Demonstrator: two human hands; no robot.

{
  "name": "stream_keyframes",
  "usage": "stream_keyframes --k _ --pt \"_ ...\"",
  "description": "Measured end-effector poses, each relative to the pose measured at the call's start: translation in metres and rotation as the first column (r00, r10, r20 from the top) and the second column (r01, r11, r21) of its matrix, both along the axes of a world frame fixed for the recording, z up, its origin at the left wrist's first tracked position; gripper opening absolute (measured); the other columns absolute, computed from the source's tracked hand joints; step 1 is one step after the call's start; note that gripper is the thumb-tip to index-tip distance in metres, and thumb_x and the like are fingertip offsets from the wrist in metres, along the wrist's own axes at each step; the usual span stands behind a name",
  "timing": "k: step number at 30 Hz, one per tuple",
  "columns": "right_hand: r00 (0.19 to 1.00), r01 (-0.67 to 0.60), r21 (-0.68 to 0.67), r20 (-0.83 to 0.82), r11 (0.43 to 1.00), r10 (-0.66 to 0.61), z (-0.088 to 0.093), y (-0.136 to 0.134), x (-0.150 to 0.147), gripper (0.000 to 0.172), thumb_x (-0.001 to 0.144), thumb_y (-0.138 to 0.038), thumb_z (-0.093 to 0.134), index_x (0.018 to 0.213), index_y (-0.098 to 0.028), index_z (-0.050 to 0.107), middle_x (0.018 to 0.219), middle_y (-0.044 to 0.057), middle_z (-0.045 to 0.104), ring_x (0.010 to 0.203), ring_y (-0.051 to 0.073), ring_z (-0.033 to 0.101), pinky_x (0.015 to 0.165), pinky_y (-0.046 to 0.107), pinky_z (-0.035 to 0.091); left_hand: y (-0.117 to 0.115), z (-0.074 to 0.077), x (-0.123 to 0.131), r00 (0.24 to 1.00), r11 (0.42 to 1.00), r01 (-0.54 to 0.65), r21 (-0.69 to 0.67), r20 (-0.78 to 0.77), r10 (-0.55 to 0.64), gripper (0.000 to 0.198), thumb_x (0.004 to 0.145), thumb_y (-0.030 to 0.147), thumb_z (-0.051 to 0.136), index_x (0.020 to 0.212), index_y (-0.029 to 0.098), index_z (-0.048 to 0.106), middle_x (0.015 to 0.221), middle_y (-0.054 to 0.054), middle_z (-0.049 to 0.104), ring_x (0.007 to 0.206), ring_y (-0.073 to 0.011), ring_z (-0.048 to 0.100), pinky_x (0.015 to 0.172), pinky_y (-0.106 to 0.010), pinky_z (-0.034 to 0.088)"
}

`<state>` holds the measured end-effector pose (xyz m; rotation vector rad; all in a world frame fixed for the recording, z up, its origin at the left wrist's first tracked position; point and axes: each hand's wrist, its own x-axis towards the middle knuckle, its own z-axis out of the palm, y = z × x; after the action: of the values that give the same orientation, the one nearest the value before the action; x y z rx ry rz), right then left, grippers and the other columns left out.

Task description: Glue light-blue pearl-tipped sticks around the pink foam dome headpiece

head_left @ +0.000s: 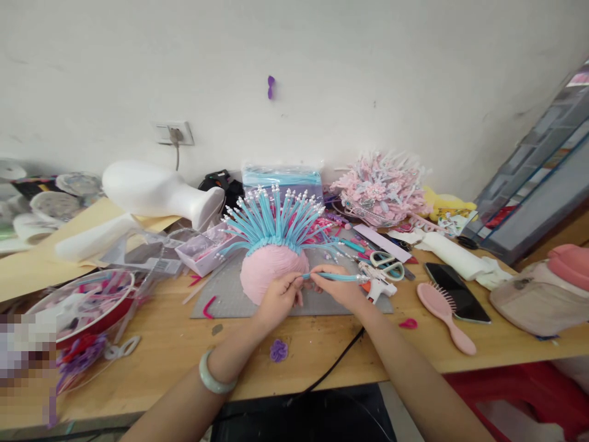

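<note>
A pink dome-shaped form stands on a grey mat, bristling on top with several light-blue stems tipped with pearls. My left hand, with a pale green bangle on its wrist, pinches one end of a loose blue stem right beside the dome. My right hand grips the same stem further along, fingers closed round it. The stem lies level between both hands, and its right end reaches a white glue gun.
Scissors, a pink hairbrush, a phone and a pink flower headpiece lie to the right. A white foam head and a clear bowl of trimmings sit left. A black cord runs off the front edge.
</note>
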<state>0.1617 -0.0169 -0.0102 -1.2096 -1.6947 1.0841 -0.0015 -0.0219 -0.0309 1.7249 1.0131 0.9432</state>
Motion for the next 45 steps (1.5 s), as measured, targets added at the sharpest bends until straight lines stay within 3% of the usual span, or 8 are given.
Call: stream_keyframes --k 8,17,26,36,45 --pt "0.989 0.013 0.108 0.144 0.994 -0.028 0.002 -0.003 0.001 0.011 0.072 -0.023 0.051 0.064 -0.019 0.057 0.054 -0.004 0.052 0.052 0.01 0.046 0.051 0.022 0.036 -0.006 0.012 0.003 0.981 0.995 -0.057 0.086 -0.182 0.072 0.029 0.084 0.031 0.037 0.065 0.017 0.053 0.047 0.004 0.05 0.043 -0.01 0.046 0.049 -0.022 0.036" --pt "0.986 -0.027 0.145 0.168 0.989 0.002 0.001 -0.003 0.0 0.008 0.067 -0.019 0.052 0.059 -0.018 0.05 0.055 -0.004 0.05 0.056 0.01 0.043 0.051 0.021 0.031 -0.003 0.008 0.003 0.954 0.975 0.004 0.221 -0.293 0.063 0.028 0.083 0.025 0.037 0.059 0.018 0.051 0.057 0.0 0.056 0.057 -0.0134 0.051 0.056 -0.024 0.035" --pt "0.971 -0.011 0.054 0.238 0.998 -0.002 -0.002 -0.002 -0.001 0.009 0.065 -0.019 0.052 0.057 -0.017 0.049 0.052 -0.006 0.045 0.055 0.009 0.039 0.05 0.02 0.027 -0.006 0.008 0.005 0.94 0.98 0.04 0.196 -0.339 0.03 0.028 0.081 0.022 0.037 0.056 0.018 0.049 0.055 0.0 0.055 0.056 -0.0138 0.052 0.055 -0.024 0.034" --pt "0.956 -0.021 0.065 0.294 0.998 0.001 -0.01 0.002 -0.001 0.009 0.065 -0.019 0.052 0.057 -0.017 0.049 0.053 -0.006 0.045 0.054 0.008 0.037 0.05 0.02 0.026 -0.01 0.007 0.007 0.947 0.988 0.026 0.152 -0.321 0.025 0.029 0.081 0.023 0.037 0.055 0.019 0.049 0.055 -0.001 0.059 0.056 -0.0141 0.054 0.056 -0.024 0.036" --pt "0.949 -0.021 0.075 0.314 0.997 -0.004 -0.002 -0.001 -0.002 0.008 0.064 -0.017 0.052 0.057 -0.017 0.049 0.054 -0.005 0.047 0.056 0.009 0.04 0.052 0.021 0.028 -0.009 0.003 0.007 0.947 0.988 0.041 0.146 -0.323 0.008 0.031 0.082 0.023 0.036 0.055 0.019 0.05 0.056 -0.002 0.059 0.056 -0.0143 0.055 0.057 -0.024 0.037"
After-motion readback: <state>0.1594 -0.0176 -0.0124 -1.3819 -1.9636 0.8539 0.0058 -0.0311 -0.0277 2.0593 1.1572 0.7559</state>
